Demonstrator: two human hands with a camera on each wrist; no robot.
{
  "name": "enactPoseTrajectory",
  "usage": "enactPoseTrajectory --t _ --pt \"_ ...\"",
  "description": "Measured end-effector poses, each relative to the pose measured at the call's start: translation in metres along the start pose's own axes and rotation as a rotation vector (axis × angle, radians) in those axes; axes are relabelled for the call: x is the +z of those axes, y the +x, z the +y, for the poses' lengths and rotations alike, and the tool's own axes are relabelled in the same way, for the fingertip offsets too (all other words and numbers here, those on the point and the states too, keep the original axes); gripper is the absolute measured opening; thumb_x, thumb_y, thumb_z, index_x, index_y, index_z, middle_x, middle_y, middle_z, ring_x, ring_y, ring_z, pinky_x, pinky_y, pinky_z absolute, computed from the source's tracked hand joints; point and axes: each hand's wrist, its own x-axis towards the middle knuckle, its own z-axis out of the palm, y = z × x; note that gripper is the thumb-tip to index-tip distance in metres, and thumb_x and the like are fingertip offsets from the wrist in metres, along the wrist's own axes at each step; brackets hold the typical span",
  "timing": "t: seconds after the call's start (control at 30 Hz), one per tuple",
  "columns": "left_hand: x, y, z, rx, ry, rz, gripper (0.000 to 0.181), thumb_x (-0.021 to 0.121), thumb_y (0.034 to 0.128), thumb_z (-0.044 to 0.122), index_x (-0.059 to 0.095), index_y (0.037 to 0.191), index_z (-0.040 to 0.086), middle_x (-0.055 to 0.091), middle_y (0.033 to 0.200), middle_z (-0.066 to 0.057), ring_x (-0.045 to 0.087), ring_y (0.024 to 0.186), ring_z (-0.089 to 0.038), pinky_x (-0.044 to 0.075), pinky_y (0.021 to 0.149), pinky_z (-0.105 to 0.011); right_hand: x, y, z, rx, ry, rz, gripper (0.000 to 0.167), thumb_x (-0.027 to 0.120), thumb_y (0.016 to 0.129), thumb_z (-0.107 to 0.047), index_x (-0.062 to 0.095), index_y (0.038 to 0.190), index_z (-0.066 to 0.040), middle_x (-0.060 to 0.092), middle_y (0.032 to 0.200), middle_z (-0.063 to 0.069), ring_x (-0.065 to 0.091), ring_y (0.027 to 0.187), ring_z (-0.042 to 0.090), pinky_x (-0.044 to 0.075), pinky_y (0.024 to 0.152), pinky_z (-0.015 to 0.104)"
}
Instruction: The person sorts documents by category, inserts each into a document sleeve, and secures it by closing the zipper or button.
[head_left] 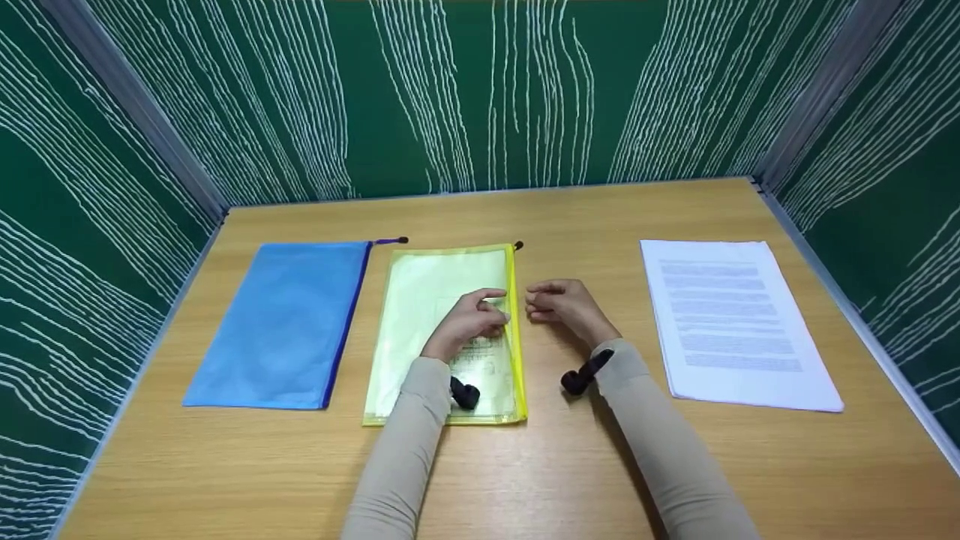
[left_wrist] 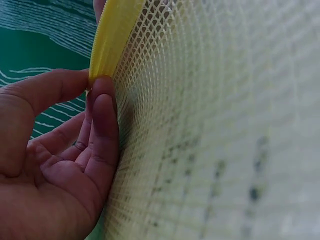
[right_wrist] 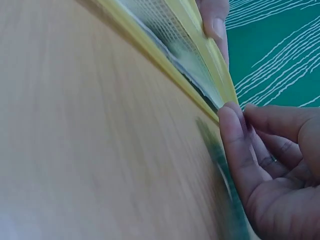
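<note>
Yellow pouch (head_left: pixel 424 311) — pinched by left hand (head_left: pixel 471 321) — right hand (head_left: pixel 567 306) half-curled.

Your yellow mesh zip pouch (head_left: pixel 405 322) is lying on the table (head_left: pixel 585 472), zip edge (head_left: pixel 518 367) down its right side, little black pull (head_left: pixel 518 245) at the far corner. Printed paper (head_left: pixel 480 364) shows through it. That zip side's gaping open, btw. Your left hand (head_left: pixel 469 322) pinches the yellow edge; your right hand (head_left: pixel 571 309) is just beside it, fingers bent.
</note>
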Motion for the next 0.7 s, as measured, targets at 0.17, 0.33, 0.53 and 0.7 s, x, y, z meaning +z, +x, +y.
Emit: enactPoseTrajectory --t 0.17,0.33,0.53,0.7 --pt "0.002 0.0 0.007 -0.002 0.059 -0.009 0.059 0.065 0.0877 0.007 0.043 0.143 0.007 0.056 0.092 -0.004 0.061 0.075 -0.015 0.053 0.067 -0.027 -0.005 0.005 -0.002 -0.01 -0.04 0.003 0.035 0.061 0.093 -0.006 0.057 0.125 0.008 0.066 0.107 0.016 0.069 0.085 0.015 0.058 0.081 0.029" --pt "-0.002 0.002 0.015 0.035 0.171 -0.011 0.056 0.062 0.0894 0.008 0.043 0.142 0.006 0.055 0.097 -0.005 0.058 0.078 -0.016 0.051 0.069 -0.028 -0.011 0.009 -0.006 -0.049 -0.089 -0.004 0.036 0.058 0.095 -0.01 0.057 0.126 0.008 0.066 0.109 0.019 0.069 0.085 0.014 0.058 0.079 0.028" --pt "-0.006 0.006 0.02 0.097 0.369 0.059 0.048 0.059 0.0932 0.016 0.049 0.139 0.009 0.06 0.11 -0.009 0.06 0.102 -0.022 0.051 0.084 -0.035 -0.013 0.017 -0.014 -0.046 -0.21 0.054 0.034 0.056 0.097 -0.015 0.059 0.125 0.004 0.065 0.115 0.021 0.068 0.087 0.015 0.058 0.079 0.027" --pt "-0.009 0.013 0.024 0.115 0.533 0.094 0.053 0.057 0.0963 0.024 0.041 0.146 0.013 0.048 0.142 -0.012 0.044 0.134 -0.029 0.04 0.108 -0.044 -0.012 0.026 -0.019 -0.09 -0.29 0.078 0.036 0.052 0.098 -0.016 0.058 0.128 0.003 0.063 0.12 0.021 0.066 0.098 0.021 0.056 0.084 0.03"
